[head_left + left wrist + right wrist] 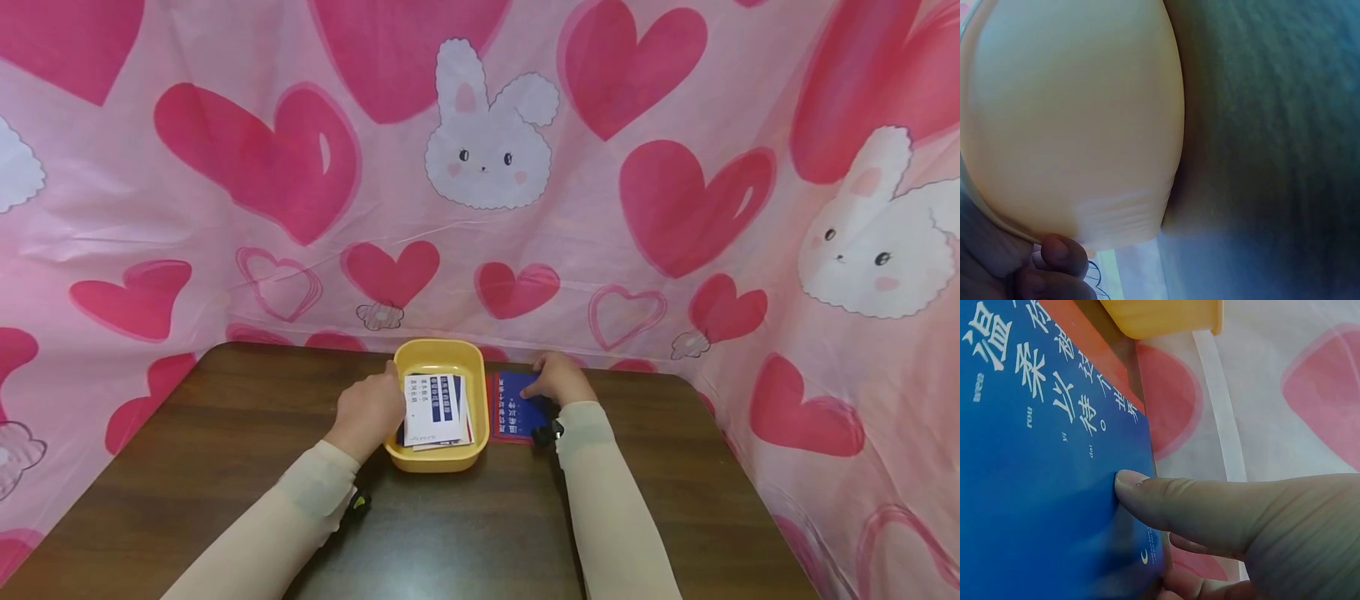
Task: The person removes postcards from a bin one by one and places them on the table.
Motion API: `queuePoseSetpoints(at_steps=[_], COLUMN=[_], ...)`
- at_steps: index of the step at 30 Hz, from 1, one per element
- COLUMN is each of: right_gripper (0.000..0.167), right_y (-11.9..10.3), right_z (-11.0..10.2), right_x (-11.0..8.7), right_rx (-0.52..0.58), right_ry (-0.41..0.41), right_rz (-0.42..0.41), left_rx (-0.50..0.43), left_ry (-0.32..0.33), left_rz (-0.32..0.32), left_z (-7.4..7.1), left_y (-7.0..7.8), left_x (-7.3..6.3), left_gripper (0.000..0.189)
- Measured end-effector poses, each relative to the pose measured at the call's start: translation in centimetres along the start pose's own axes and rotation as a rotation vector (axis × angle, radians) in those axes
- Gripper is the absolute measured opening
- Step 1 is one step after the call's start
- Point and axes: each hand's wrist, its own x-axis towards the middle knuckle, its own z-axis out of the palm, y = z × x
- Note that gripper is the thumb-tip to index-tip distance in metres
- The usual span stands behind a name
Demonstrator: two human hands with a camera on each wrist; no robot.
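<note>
My left hand grips the left rim of a yellow plastic tray, its fingers curled at the edge in the left wrist view. Inside the tray lies a loose pile of printed cards, a white one with blue bands and dark writing on top. Right of the tray, a blue card with white Chinese characters lies over a red-orange card. The right hand holds the blue card at its far right end, thumb on its face. Its other fingers are partly hidden at the edge.
Both tray and cards are on a dark wooden table, near its back edge. A pink cloth with hearts and rabbits hangs behind and along the sides. Dark devices are strapped at both wrists.
</note>
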Motion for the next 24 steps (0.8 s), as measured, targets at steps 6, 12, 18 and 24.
queuePoseSetpoints(at_steps=[6,12,18,24], right_gripper=[0.054,0.049,0.042,0.039], right_y=[0.0,-0.3,-2.0,-4.9], right_z=[-0.3,-1.1,-1.7,-1.7], right_x=[0.1,0.0,-0.6,-1.5], right_rx=[-0.061,-0.089,0.027,0.055], right_ry=[-0.019,-0.015,0.043,0.056], right_rz=[-0.043,-0.108,-0.190,-0.278], left_rx=[-0.016,-0.025,-0.015,0.000], left_ry=[-0.003,0.004,0.004,0.013], left_rz=[-0.001,-0.002,-0.005,-0.004], left_z=[0.0,0.0,0.1,0.2], left_y=[0.0,0.0,0.0,0.0], left_x=[-0.1,-0.1,0.1,0.1], left_gripper=[0.075,0.074,0.074,0.073])
